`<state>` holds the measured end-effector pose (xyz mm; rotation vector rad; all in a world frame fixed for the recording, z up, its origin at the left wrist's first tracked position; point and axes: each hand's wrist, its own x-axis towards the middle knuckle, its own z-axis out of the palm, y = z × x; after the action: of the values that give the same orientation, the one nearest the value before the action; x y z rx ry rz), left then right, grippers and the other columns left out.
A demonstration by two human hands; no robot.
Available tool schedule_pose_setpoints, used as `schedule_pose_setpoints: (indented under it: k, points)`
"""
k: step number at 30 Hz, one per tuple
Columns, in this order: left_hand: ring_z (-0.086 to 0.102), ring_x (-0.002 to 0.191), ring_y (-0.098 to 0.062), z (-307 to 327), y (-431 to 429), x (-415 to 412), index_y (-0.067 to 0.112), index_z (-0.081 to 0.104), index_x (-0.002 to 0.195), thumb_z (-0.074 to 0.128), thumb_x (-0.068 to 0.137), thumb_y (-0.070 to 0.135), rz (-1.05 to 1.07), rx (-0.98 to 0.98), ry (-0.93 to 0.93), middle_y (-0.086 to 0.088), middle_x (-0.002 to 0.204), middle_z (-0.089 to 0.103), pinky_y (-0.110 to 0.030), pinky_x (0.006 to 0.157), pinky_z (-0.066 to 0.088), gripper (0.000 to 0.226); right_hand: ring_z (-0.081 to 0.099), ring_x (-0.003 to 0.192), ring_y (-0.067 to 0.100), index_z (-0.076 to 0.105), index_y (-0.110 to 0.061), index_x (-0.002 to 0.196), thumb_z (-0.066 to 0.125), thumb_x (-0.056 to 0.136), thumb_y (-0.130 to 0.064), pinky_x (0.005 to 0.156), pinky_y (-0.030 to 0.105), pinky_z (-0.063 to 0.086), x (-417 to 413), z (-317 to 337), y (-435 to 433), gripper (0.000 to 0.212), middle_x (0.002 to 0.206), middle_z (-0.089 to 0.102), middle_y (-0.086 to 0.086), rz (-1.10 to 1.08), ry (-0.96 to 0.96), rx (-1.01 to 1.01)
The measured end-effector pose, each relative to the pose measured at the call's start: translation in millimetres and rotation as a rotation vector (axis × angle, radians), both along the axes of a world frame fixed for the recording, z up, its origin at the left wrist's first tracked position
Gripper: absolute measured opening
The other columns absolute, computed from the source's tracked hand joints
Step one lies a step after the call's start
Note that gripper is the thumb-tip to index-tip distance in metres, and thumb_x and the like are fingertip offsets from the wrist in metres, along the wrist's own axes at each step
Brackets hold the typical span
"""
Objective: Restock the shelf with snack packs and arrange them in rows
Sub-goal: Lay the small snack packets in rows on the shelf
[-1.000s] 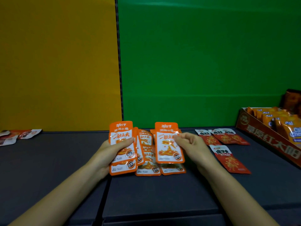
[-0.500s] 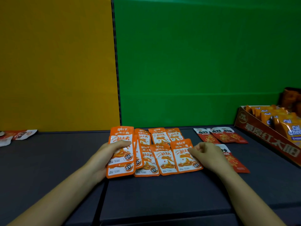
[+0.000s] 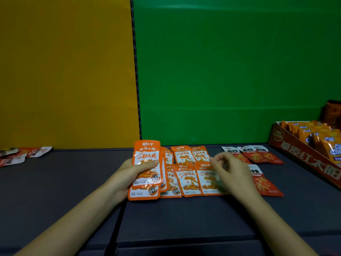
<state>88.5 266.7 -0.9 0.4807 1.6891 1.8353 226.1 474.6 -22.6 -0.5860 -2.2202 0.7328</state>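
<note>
On the dark grey shelf (image 3: 55,182), in front of a yellow and a green back panel, the person's left hand (image 3: 132,174) grips a small stack of orange snack packs (image 3: 147,159), thumb pressed across the front of the top pack and fingers curled behind, the stack held tilted up just above the surface. Just right of it, more orange packs lie flat in two rows (image 3: 188,180), edges touching or slightly overlapping. The right hand (image 3: 232,174) hovers over the right end of the front row, fingers loosely bent and partly spread, holding nothing; whether the fingertips touch the pack beneath cannot be told. Red packs (image 3: 262,156) lie beyond and beside that hand. A cardboard display box (image 3: 302,159) with orange bags stands at the far right, and a few red-and-white packs (image 3: 24,155) lie at the far left.
</note>
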Motion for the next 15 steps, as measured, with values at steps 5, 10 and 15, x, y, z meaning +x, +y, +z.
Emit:
schedule_pose_setpoints:
  k: [5, 10, 15]
  points:
    - [0.072, 0.059, -0.021, 3.7, 9.3, 28.5, 0.011, 0.064, 0.093, 0.073, 0.072, 0.013, -0.046, 0.015, 0.006, -0.009, 0.074, 0.076, -0.029, 0.05, 0.057, 0.023, 0.061, 0.076, 0.006, 0.068, -0.023, 0.08, 0.04, 0.09, -0.056, 0.074, 0.029, 0.045, -3.5, 18.0, -48.7, 0.044, 0.073, 0.068, -0.009, 0.233, -0.101, -0.135]
    - [0.071, 0.055, -0.017, 3.2, 15.4, 51.3, 0.012, 0.064, 0.088, 0.072, 0.075, 0.004, 0.003, 0.05, 0.044, -0.005, 0.068, 0.075, -0.025, 0.047, 0.055, 0.017, 0.059, 0.075, 0.011, 0.063, -0.019, 0.077, 0.057, 0.079, -0.06, 0.072, 0.031, 0.046, -8.8, 26.5, -61.5, 0.042, 0.075, 0.065, -0.006, 0.273, -0.117, -0.254]
    - [0.071, 0.057, -0.018, 4.2, 11.0, 63.7, 0.011, 0.065, 0.089, 0.071, 0.073, -0.002, 0.027, 0.045, 0.059, -0.006, 0.069, 0.075, -0.025, 0.05, 0.056, 0.021, 0.05, 0.059, 0.006, 0.049, -0.018, 0.071, 0.069, 0.076, -0.048, 0.055, 0.018, 0.038, -15.7, 23.6, -64.1, 0.036, 0.063, 0.052, -0.007, 0.378, -0.143, -0.429]
